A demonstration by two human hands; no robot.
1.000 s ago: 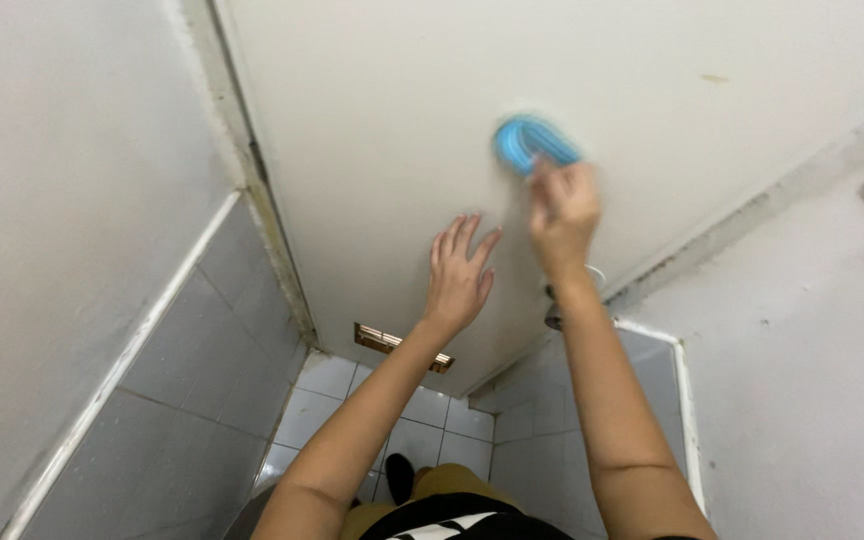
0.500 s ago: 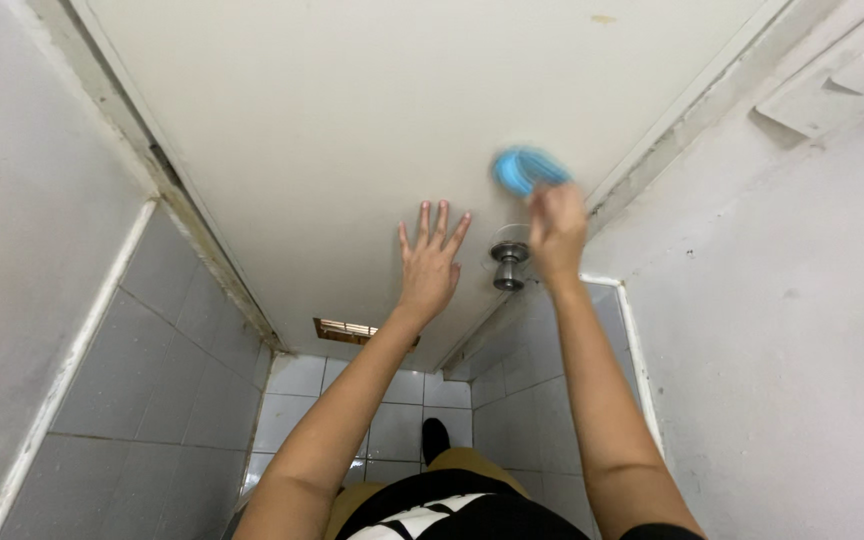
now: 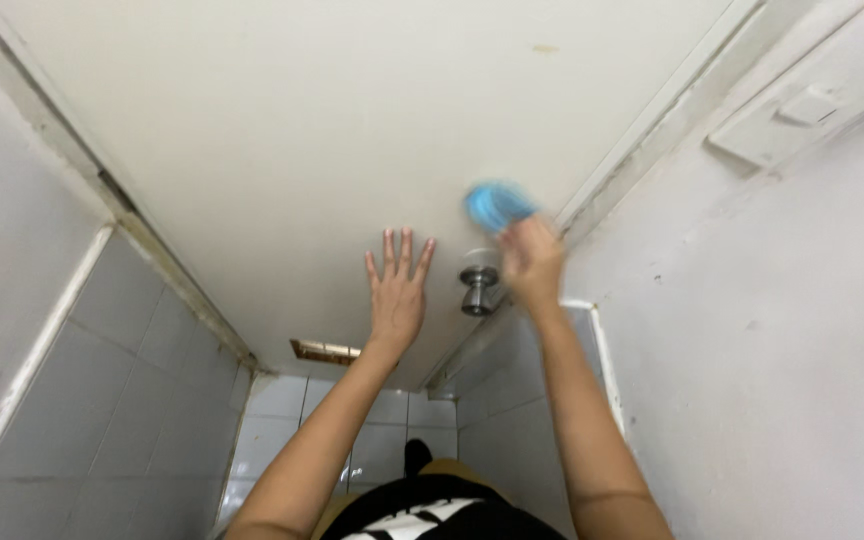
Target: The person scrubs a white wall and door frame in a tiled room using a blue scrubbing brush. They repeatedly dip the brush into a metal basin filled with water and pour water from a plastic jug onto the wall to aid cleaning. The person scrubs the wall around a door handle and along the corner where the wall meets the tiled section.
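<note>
Floor tiles (image 3: 392, 420) at 6 o'clock, narrow strip between tiled walls (image 3: 122, 400), little side room. Dark shoe tip (image 3: 414, 455) on the floor just above the person's waist. Vent slot (image 3: 324, 351) low in the door (image 3: 302, 130), at 7 o'clock of the left hand (image 3: 397, 295). Left hand flat on the door, fingers spread wide, holding nothing. Knob (image 3: 478, 284) just beside it at 3 o'clock, between both hands, sticking out. Right hand (image 3: 530, 262) at 3 o'clock of the knob, fingers closed on a blue brush (image 3: 497, 205); blurred, exact grip unclear. Brush against the door at 12 o'clock of the right hand, close to the door's right edge and frame (image 3: 642, 130). Open door face runs wide toward 10–12 o'clock. Small mark (image 3: 545, 48) high on the door. White switch plate (image 3: 802, 100) on the right wall at 2 o'clock, well apart from the brush.
</note>
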